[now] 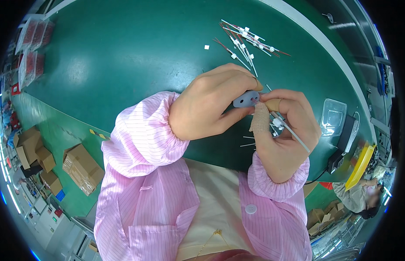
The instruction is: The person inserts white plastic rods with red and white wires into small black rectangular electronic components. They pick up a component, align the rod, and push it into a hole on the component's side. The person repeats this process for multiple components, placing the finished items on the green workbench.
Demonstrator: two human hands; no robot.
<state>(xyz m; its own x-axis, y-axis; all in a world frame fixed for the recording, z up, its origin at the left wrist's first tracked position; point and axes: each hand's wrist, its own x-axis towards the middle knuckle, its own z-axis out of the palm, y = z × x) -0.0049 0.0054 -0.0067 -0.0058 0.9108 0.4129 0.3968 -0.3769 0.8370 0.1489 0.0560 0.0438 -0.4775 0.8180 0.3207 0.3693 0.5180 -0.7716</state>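
Observation:
My left hand (213, 98) pinches a small grey oval piece (242, 102) with dark round holes, its fingers over the far side and its thumb below. My right hand (291, 130) meets it from the right, its bandaged thumb and forefinger closed on thin reddish wire ends at one of the holes. From that grip a thin white rod (297, 138) with a small white tag slants across the right palm. More rods (247, 145) show below and between the hands, partly hidden by the right hand.
Beyond my hands on the green table (124, 52) lie several white rods with red wires and white tags (241, 45), beside a white square (206, 47). A clear plastic box (334, 116), a dark device (344, 143) and a yellow tray (360, 166) line the right. Cardboard boxes (82, 168) stand left; a person sits lower right.

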